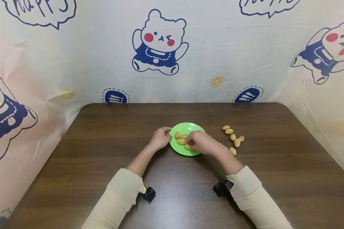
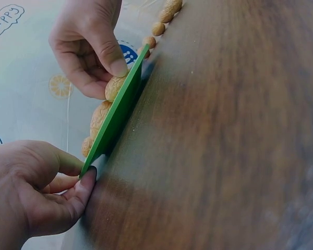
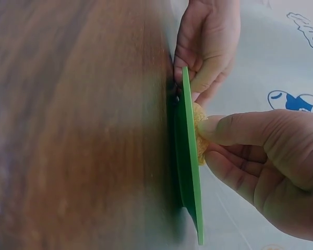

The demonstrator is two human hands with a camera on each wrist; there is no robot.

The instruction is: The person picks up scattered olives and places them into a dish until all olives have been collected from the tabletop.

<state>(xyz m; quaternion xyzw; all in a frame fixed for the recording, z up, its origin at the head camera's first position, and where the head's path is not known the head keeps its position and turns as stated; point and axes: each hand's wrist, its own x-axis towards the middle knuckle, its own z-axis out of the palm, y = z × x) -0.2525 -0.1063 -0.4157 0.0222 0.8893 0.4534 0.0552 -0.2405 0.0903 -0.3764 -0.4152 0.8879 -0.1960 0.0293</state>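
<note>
A green plate (image 1: 178, 149) stands on the table with several tan peanuts (image 1: 181, 141) in their shells on it. At its left side my left hand (image 1: 161, 138) pinches the rim, thumb and fingers on either face of the edge in the left wrist view. My right hand (image 1: 200, 142) reaches over the plate from the right. Its thumb and fingertips pinch a peanut (image 2: 115, 89) low over the plate's surface. In the right wrist view this peanut (image 3: 200, 136) shows between thumb and fingers, close against the green plate (image 3: 193, 172).
Several more peanuts (image 1: 237, 142) lie loose on the brown table (image 1: 172, 203), to the right of the plate and beside my right forearm. A printed cloth (image 1: 206, 47) with cartoon bears hangs behind the table and along both sides. Each wrist wears a small black camera (image 1: 149, 194).
</note>
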